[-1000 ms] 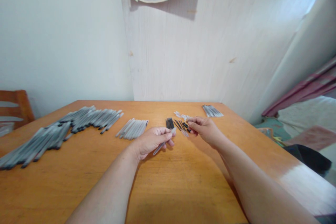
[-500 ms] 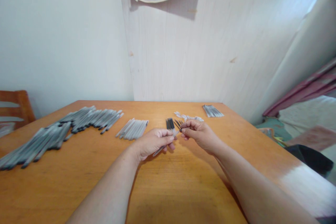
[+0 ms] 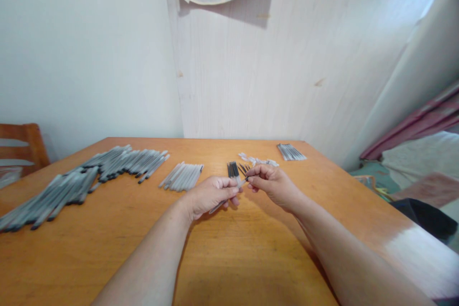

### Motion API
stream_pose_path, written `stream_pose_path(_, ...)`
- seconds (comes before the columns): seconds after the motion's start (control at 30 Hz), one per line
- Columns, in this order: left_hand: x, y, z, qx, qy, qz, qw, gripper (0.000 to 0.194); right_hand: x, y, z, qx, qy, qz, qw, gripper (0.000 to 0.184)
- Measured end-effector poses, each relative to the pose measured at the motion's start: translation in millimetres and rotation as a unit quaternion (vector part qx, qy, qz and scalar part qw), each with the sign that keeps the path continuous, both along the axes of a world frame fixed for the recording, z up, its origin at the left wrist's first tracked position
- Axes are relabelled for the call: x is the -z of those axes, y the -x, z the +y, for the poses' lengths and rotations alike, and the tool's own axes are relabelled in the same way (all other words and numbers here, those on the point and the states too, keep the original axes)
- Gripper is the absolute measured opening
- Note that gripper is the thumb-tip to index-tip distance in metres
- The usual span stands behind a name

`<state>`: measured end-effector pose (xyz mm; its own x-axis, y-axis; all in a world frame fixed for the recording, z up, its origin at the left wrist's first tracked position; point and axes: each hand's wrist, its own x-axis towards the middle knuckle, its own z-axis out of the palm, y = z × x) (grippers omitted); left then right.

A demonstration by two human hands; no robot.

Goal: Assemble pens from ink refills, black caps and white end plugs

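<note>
My left hand is closed around a translucent pen barrel, tilted with its far end up toward the right. At that end my right hand pinches a small dark pen piece; whether it is a refill or a plug is too small to tell. Just beyond my fingers lie a row of dark slender pen parts and several loose dark ones. Behind them are scattered clear pen caps. To the left, a row of translucent barrels rests on the table.
Large piles of translucent pens with dark ends spread over the left of the wooden table. A neat bundle of pens lies at the back right. A wooden chair stands left, a black container right.
Both hands stay almost where they were, still meeting at the barrel's end. The whole view has shifted very slightly.
</note>
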<state>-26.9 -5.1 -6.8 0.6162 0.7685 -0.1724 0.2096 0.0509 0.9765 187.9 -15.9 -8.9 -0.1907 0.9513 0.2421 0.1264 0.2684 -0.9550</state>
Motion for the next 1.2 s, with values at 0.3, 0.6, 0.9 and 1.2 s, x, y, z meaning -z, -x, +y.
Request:
stream_pose_path(0.3,-1.1,-0.4,-0.9,0.001,-0.008,0.003,1.000,0.034,-0.5,1.8,-2.3,-0.001,0.003,-0.014,1.000,0.019)
stream_pose_path(0.6,-1.7,-1.1,-1.0,-0.001,-0.006,0.008,1.000,0.034,2.2,0.1,-0.8,-0.009,-0.006,-0.019,1.000,0.020)
stream_pose_path(0.9,-1.8,-1.4,-1.9,-0.007,-0.005,0.010,1.000,0.035,-2.4,3.8,-3.8,-0.011,0.002,-0.008,1.000,0.020)
stream_pose_path(1.2,-0.5,-0.1,-0.3,0.002,-0.009,0.014,1.000,0.036,-0.3,2.8,-3.1,-0.020,0.015,0.006,1.000,0.023)
